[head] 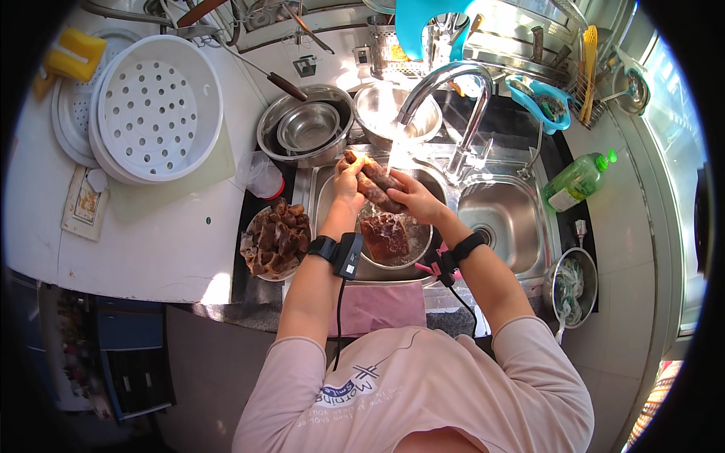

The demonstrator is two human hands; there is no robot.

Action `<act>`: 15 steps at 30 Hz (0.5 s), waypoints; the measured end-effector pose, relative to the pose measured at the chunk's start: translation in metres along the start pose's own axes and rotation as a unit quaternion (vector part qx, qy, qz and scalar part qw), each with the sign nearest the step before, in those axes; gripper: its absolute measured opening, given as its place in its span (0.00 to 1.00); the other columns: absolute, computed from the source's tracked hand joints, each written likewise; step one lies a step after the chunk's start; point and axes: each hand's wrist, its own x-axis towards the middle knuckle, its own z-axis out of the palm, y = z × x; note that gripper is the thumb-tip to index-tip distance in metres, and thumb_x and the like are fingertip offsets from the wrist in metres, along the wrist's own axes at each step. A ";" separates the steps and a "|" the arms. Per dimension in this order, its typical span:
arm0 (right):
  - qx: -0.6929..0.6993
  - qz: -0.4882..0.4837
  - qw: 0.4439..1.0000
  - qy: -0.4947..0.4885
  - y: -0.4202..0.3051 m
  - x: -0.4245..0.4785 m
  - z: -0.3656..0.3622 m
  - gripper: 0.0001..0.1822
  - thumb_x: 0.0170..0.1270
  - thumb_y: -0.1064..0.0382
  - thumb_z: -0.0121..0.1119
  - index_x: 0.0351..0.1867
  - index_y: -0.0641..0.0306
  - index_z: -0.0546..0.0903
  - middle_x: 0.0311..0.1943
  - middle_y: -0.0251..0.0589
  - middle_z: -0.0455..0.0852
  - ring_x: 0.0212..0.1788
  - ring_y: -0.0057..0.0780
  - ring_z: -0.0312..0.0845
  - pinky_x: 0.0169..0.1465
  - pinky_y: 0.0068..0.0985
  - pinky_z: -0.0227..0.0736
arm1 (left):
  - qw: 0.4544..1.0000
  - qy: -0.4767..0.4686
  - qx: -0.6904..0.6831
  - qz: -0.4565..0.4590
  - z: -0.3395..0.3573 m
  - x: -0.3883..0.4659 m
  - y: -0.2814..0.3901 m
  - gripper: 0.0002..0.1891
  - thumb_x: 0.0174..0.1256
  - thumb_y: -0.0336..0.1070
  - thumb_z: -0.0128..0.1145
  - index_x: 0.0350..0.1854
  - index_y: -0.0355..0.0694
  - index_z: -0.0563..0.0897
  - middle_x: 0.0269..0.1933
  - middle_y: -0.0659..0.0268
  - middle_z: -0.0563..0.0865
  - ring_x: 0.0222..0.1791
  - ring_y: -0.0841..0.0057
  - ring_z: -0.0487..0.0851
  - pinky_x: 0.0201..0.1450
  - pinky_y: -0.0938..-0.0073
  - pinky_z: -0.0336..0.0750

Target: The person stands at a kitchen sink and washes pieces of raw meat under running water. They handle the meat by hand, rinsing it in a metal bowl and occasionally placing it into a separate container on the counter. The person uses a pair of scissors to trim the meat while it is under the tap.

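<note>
Dark cured sausages (376,184) are held between both hands over the left sink basin, under water running from the chrome faucet (453,90). My left hand (346,184) grips their left end, with the thumb on top. My right hand (418,197) holds them from the right side. Below the hands, a slab of dark reddish-brown cured meat (385,236) lies in water in a round metal bowl (423,249) inside the basin. A bowl heaped with dark brown meat pieces (276,239) stands on the counter left of the sink.
Nested steel bowls (263,136) and another steel bowl (368,122) stand behind the sink. A white perforated basket (212,107) is at left. At right are the second basin (498,218), a green pump bottle (578,181) and a small pan (591,283). A pink cloth (376,308) hangs in front.
</note>
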 end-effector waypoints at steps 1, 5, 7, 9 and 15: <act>0.013 0.000 1.000 -0.001 -0.002 0.000 -0.001 0.28 0.65 0.64 0.49 0.63 0.71 0.56 0.51 0.45 0.74 0.48 0.25 0.71 0.50 0.21 0.68 | 1.000 -0.008 -0.011 0.007 -0.002 -0.001 -0.002 0.10 0.57 0.28 0.56 0.41 0.39 0.75 0.39 0.63 0.80 0.38 0.73 0.80 0.43 0.70 0.77; -0.389 -0.005 0.906 0.167 -0.032 0.015 0.017 0.17 0.63 0.55 0.48 0.48 0.62 0.75 0.36 0.51 0.82 0.39 0.43 0.78 0.44 0.31 0.72 | 0.988 -0.056 -0.114 -0.089 0.001 -0.014 -0.021 0.10 0.60 0.32 0.55 0.44 0.41 0.76 0.41 0.66 0.80 0.41 0.75 0.79 0.48 0.72 0.73; -0.440 -0.035 0.871 0.217 -0.034 0.020 0.022 0.16 0.63 0.52 0.45 0.38 0.60 0.78 0.31 0.52 0.82 0.36 0.53 0.76 0.41 0.39 0.71 | 0.985 -0.061 -0.117 -0.111 0.015 -0.030 -0.029 0.11 0.61 0.38 0.54 0.44 0.43 0.78 0.42 0.68 0.81 0.45 0.75 0.78 0.53 0.68 0.69; -0.519 -0.009 0.826 0.221 -0.046 0.021 0.026 0.17 0.64 0.52 0.43 0.36 0.62 0.77 0.31 0.52 0.82 0.35 0.53 0.77 0.39 0.41 0.71 | 0.982 -0.062 -0.123 -0.129 0.018 -0.036 -0.032 0.11 0.61 0.40 0.54 0.42 0.43 0.78 0.41 0.67 0.81 0.44 0.73 0.78 0.51 0.67 0.70; -0.472 -0.052 0.871 0.127 -0.017 0.009 0.018 0.19 0.63 0.54 0.47 0.40 0.72 0.67 0.29 0.66 0.78 0.35 0.62 0.74 0.38 0.46 0.67 | 0.984 0.143 0.004 -0.106 0.014 -0.014 -0.033 0.17 0.51 0.36 0.65 0.41 0.33 0.77 0.42 0.63 0.80 0.40 0.72 0.80 0.44 0.67 0.76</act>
